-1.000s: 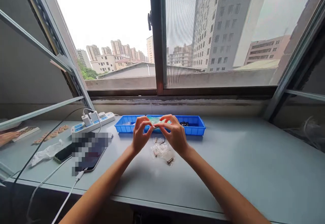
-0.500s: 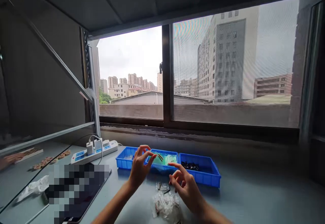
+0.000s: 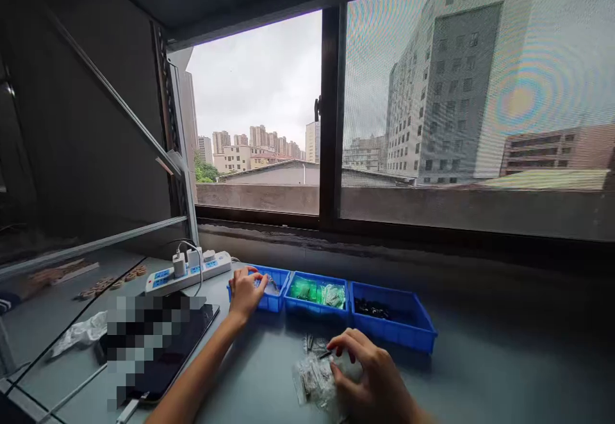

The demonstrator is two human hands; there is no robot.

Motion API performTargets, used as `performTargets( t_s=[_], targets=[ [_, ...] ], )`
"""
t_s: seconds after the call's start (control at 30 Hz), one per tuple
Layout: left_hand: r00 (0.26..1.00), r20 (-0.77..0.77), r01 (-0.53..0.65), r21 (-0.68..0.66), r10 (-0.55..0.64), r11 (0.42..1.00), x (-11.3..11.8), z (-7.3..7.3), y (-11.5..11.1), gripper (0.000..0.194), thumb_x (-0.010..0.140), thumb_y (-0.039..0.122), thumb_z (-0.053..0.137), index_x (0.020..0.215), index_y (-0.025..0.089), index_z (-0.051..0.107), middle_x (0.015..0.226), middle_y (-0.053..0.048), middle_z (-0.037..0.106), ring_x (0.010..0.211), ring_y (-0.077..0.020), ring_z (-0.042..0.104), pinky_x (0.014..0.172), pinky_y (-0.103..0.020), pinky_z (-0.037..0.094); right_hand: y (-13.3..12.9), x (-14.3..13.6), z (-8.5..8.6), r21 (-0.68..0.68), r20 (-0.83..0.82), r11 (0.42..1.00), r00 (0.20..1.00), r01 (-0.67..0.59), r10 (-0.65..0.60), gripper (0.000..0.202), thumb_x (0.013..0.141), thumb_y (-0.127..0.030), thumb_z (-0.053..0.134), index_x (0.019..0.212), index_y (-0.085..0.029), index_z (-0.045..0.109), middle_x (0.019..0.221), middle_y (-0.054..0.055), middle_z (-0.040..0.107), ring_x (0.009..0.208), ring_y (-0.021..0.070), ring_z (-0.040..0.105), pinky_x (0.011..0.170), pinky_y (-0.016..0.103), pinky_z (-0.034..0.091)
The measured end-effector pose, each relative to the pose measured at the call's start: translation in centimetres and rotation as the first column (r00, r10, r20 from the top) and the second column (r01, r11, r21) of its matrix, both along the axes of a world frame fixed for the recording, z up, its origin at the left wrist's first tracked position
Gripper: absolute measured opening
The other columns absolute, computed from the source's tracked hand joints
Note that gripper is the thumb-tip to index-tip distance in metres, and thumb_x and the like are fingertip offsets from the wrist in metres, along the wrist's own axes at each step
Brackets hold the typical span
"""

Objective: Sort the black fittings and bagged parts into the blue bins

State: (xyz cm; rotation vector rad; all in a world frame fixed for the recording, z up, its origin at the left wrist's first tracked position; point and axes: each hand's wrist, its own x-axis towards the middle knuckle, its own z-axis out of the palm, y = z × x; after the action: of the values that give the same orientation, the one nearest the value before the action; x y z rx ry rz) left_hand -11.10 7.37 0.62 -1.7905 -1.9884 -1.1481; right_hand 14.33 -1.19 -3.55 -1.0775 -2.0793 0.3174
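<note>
My left hand is over the left blue bin, thumb and fingers drawn together in a pinch. Clear plastic shows in that bin by the fingertips; whether they grip it is hard to see. My right hand hovers at the pile of small clear plastic bags on the table, thumb and forefinger curved and apart. Small dark and metallic-looking pieces show inside the bags. The middle blue bin holds green and pale packets.
The right blue bin has black parts inside. A power strip with plugs stands left of the bins. A tablet-like dark device and crumpled plastic lie at left. Brown pieces sit beyond the frame post.
My left hand has moved left from the middle bin to the left bin. The right hand has come down and nearer, over the clear bags. The view has shifted and tilted slightly.
</note>
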Motion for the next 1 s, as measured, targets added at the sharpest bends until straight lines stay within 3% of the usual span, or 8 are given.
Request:
performTargets(
  t_s=[0.13,0.3,0.4,0.47,0.57,0.7,0.87,1.0],
  targets=[
    [1.000,-0.004,0.001,-0.005,-0.001,1.000,0.2,0.4,-0.6,0.021,0.077,0.031,0.054,0.088,0.021,0.070,0.106,-0.009,0.059,0.103,-0.0279,0.049,0.086,-0.041,0.039,-0.5,0.3,0.8,-0.015,0.113,0.999,0.993,0.045,-0.043,0.020,0.069,-0.027,0.060,0.088,-0.022,0.063,0.088,0.003,0.065,0.085,0.0197,0.059,0.075,0.030,0.046],
    [0.980,-0.117,0.178,0.146,-0.162,0.973,2.1,0.7,-2.3,0.018,0.081,0.029,0.051,0.074,0.022,0.066,0.102,-0.007,0.058,0.095,-0.0237,0.050,0.082,-0.038,0.040,-0.8,0.7,0.7,-0.081,0.173,0.991,0.981,0.105,-0.090,0.035,0.067,-0.039,0.065,0.097,-0.020,0.064,0.092,0.006,0.064,0.088,0.0227,0.058,0.077,0.034,0.046],
    [0.909,-0.271,0.386,0.255,-0.317,0.887,4.3,0.9,-3.7,0.024,0.085,0.025,0.044,0.070,0.020,0.063,0.096,-0.006,0.058,0.089,-0.0200,0.051,0.078,-0.034,0.040,-0.7,0.9,0.6,-0.137,0.168,0.979,0.977,0.155,-0.131,0.035,0.068,-0.041,0.066,0.096,-0.020,0.065,0.090,0.005,0.064,0.085,0.0227,0.059,0.076,0.034,0.046],
    [0.813,-0.408,0.540,0.263,-0.415,0.799,5.8,0.7,-4.6,0.023,0.085,0.023,0.044,0.072,0.019,0.062,0.098,-0.007,0.058,0.090,-0.0191,0.051,0.079,-0.034,0.040,-0.5,0.9,0.5,-0.164,0.131,0.974,0.982,0.158,-0.137,0.032,0.070,-0.042,0.066,0.094,-0.021,0.065,0.087,0.004,0.064,0.081,0.0212,0.059,0.072,0.033,0.046],
    [0.660,-0.518,0.702,0.168,-0.544,0.692,7.6,0.0,-5.5,0.019,0.083,0.022,0.047,0.071,0.018,0.061,0.096,-0.007,0.058,0.089,-0.0179,0.052,0.079,-0.032,0.040,-0.2,1.1,0.3,-0.166,0.040,0.979,0.993,0.116,-0.111,0.021,0.074,-0.039,0.063,0.086,-0.021,0.066,0.083,0.003,0.062,0.073,0.0177,0.059,0.065,0.028,0.046],
    [0.567,-0.491,0.757,-0.005,-0.661,0.653,8.8,-1.4,-5.7,0.019,0.082,0.024,0.052,0.067,0.018,0.061,0.092,-0.005,0.059,0.087,-0.0165,0.054,0.078,-0.029,0.040,-0.1,1.3,0.0,-0.117,-0.019,0.991,0.998,0.058,-0.061,0.018,0.079,-0.037,0.058,0.074,-0.021,0.064,0.083,0.003,0.061,0.070,0.0156,0.058,0.060,0.025,0.045],
    [0.505,-0.442,0.751,-0.199,-0.742,0.630,9.4,-2.2,-6.0,0.018,0.079,0.026,0.057,0.065,0.016,0.063,0.093,-0.006,0.060,0.082,-0.0158,0.055,0.073,-0.028,0.040,-0.5,1.3,-0.1,-0.047,0.064,0.990,0.990,0.130,-0.127,0.016,0.080,-0.034,0.055,0.084,-0.021,0.063,0.081,0.003,0.064,0.072,0.0183,0.059,0.066,0.030,0.045],
    [0.532,-0.377,0.725,-0.261,-0.758,0.638,9.6,-2.2,-6.4,0.019,0.080,0.021,0.055,0.064,0.015,0.064,0.095,-0.005,0.060,0.080,-0.0135,0.055,0.074,-0.027,0.039,-0.7,1.1,-0.2,-0.002,0.178,0.981,0.966,0.193,-0.189,0.020,0.074,-0.039,0.061,0.083,-0.022,0.065,0.082,0.003,0.066,0.070,0.0205,0.060,0.066,0.033,0.045]
  ],
)
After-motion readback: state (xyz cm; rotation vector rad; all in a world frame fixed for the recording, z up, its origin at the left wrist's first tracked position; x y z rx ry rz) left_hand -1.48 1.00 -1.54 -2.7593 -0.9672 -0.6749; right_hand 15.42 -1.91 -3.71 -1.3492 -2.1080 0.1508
